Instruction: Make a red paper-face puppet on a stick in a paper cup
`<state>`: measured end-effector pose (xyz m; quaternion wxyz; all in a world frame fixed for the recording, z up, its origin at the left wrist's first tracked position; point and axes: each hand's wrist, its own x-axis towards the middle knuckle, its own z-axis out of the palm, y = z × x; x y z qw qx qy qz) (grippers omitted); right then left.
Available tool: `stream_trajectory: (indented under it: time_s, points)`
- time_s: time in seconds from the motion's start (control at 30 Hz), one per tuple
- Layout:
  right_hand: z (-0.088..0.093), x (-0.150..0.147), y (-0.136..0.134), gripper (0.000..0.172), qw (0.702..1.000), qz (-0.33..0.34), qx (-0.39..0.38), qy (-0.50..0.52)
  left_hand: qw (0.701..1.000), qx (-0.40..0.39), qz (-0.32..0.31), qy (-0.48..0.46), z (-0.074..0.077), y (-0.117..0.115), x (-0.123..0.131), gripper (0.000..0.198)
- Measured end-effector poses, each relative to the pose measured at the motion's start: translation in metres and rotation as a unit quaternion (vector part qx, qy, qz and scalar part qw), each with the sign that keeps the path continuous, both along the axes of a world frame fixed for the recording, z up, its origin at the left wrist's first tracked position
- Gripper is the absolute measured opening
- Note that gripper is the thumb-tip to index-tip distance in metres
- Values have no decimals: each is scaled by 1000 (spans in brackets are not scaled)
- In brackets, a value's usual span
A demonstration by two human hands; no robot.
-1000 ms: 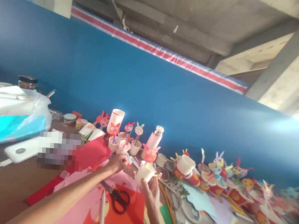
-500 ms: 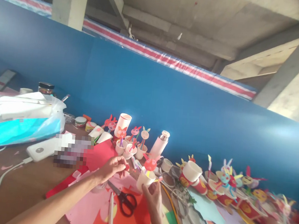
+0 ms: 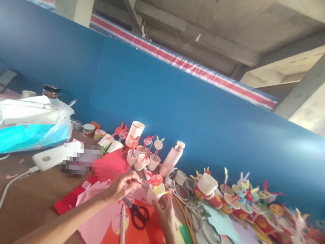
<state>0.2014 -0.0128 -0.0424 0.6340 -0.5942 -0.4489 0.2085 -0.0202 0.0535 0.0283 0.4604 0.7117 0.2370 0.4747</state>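
Observation:
A white paper cup is tilted slightly in my right hand, whose fingers and thumb grip its lower right side. From the cup rises a red paper animal head with ears, and a yellow stem shows below it. A thin arm strip with a red end sticks out to the right. My left hand is closed in a pinch at the outer end of the purplish left strip. Its fingertips mostly hide the small red paper piece they hold. Black-handled scissors lie below on orange-red paper.
A white pen and pink paper lie in front. Behind stand several cups with paper animals and a white thermos. More decorated red cups crowd the right. A power bank and plastic bag sit left.
My left hand has brought the small red piece rightward to the strip's end. The cup and my right hand have shifted slightly left in view.

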Motion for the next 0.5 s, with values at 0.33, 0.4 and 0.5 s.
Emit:
stream_trajectory:
  time_s: [0.33,0.4,0.5]
  points:
    - [19,7,-17,25,983,4,-96,-154,999,-2,32,22,-10,-7,0,16]
    - [25,12,-20,23,978,-6,-106,-182,999,-10,30,22,-11,-6,0,18]
    - [39,23,-26,22,969,-30,-120,-213,999,-22,29,18,-13,-4,-1,18]
